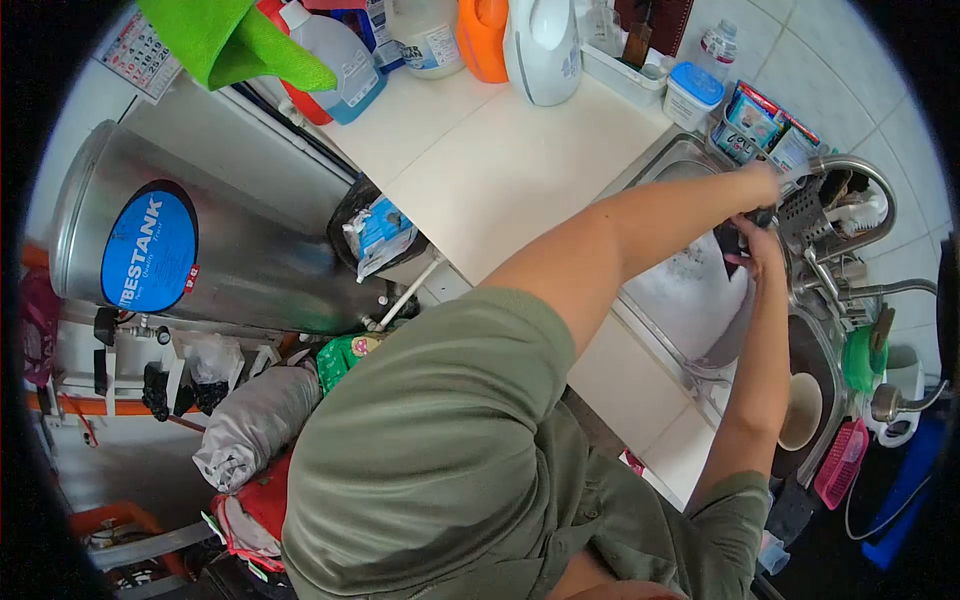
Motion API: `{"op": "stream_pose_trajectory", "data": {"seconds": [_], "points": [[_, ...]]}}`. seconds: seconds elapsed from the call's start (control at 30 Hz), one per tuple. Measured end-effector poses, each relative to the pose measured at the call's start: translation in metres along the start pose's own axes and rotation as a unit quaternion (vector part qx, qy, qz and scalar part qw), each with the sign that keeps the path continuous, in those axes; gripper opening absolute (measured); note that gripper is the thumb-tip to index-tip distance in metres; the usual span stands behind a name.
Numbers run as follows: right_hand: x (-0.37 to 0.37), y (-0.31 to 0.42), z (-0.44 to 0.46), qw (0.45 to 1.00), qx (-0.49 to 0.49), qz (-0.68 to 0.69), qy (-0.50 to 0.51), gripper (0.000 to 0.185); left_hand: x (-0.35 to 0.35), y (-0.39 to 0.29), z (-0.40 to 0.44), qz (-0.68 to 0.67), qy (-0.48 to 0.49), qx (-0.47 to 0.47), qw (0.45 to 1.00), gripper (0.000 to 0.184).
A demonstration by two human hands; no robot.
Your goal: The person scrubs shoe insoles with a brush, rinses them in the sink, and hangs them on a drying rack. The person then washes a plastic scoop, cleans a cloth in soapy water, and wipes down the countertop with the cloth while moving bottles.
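My left hand is curled near the faucet end over the sink's far side, slightly blurred, its fingers hidden from above. Just below it, my right hand has its fingers bent around a dark object whose kind I cannot make out. The two hands are close together, with something dark between them. Beneath them, the metal sink basin holds whitish, sudsy water. The curved metal faucet arches beside my hands.
A second basin has a cream bowl in it. Beyond stand a utensil holder, a pink basket and a blue-lidded tub. Detergent bottles line the tiled counter. A steel tank stands left.
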State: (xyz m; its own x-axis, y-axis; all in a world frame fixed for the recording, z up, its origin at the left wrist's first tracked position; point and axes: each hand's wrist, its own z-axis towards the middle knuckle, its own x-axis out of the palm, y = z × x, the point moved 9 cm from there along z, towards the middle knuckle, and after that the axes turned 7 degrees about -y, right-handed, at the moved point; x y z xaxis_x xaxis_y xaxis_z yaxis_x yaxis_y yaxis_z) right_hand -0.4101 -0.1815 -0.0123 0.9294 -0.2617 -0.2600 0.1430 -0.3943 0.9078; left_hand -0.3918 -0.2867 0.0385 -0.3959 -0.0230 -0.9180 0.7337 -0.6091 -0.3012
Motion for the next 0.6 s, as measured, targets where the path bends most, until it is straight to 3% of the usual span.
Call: {"op": "stream_pose_trajectory", "data": {"seconds": [0.03,0.07,0.1,0.13,0.17,0.23,0.27,0.3,0.33,0.37,0.4,0.43,0.47,0.5,0.57,0.6], "points": [[0.004,-0.004,0.015,1.000,-0.001,0.000,0.000,0.031,0.025,0.016,-0.009,0.001,-0.001,0.001,1.000,0.026],[0.007,-0.017,0.040,0.998,0.007,0.057,0.001,0.030,0.045,0.064,-0.025,-0.368,-0.081,-0.227,0.898,0.035],[0.007,-0.022,0.056,0.993,0.016,0.113,0.000,0.030,0.079,0.085,-0.046,-0.663,-0.141,-0.407,0.613,0.046],[0.005,0.003,0.045,0.995,-0.045,0.061,-0.061,0.029,0.066,0.073,-0.061,-0.664,-0.136,-0.405,0.613,0.046],[0.009,0.027,0.033,0.983,-0.162,0.002,-0.092,0.032,0.052,0.046,-0.091,-0.716,-0.064,-0.410,0.561,0.053],[0.023,0.029,0.025,0.988,-0.140,-0.044,-0.057,0.033,0.050,0.021,-0.109,-0.820,0.037,-0.384,0.422,0.061],[0.021,0.031,0.015,0.981,-0.180,-0.037,-0.065,0.034,0.046,0.009,-0.120,-0.851,0.093,-0.378,0.353,0.066],[0.017,0.029,0.009,0.972,-0.221,-0.031,-0.073,0.034,0.053,0.006,-0.110,-0.910,0.114,-0.301,0.262,0.066],[0.010,0.022,0.018,0.918,-0.263,-0.267,-0.131,0.041,0.085,0.016,-0.086,-0.926,0.120,-0.262,0.244,0.054],[0.007,0.007,0.019,0.918,-0.255,-0.268,-0.141,0.041,0.084,0.006,-0.085,-0.925,0.132,-0.263,0.242,0.054],[-0.001,-0.003,0.014,0.943,-0.255,-0.145,-0.158,0.042,0.074,0.021,-0.085,-0.875,0.032,-0.281,0.392,0.044],[0.004,-0.014,0.009,0.983,-0.172,0.035,-0.053,0.043,0.061,0.037,-0.088,-0.796,-0.069,-0.286,0.529,0.034],[0.009,-0.027,0.001,0.976,-0.059,0.208,0.018,0.044,0.058,0.037,-0.088,-0.757,-0.061,-0.276,0.588,0.029],[0.038,-0.025,-0.029,0.874,0.135,0.418,0.206,0.044,0.056,0.040,-0.085,-0.716,-0.053,-0.262,0.645,0.023],[0.042,-0.023,-0.020,0.809,0.150,0.516,0.237,0.037,0.057,0.021,-0.081,-0.702,0.084,-0.211,0.675,0.031],[0.038,-0.020,-0.017,0.811,0.145,0.521,0.222,0.037,0.026,0.011,-0.093,-0.650,0.120,-0.205,0.721,0.034]]}}
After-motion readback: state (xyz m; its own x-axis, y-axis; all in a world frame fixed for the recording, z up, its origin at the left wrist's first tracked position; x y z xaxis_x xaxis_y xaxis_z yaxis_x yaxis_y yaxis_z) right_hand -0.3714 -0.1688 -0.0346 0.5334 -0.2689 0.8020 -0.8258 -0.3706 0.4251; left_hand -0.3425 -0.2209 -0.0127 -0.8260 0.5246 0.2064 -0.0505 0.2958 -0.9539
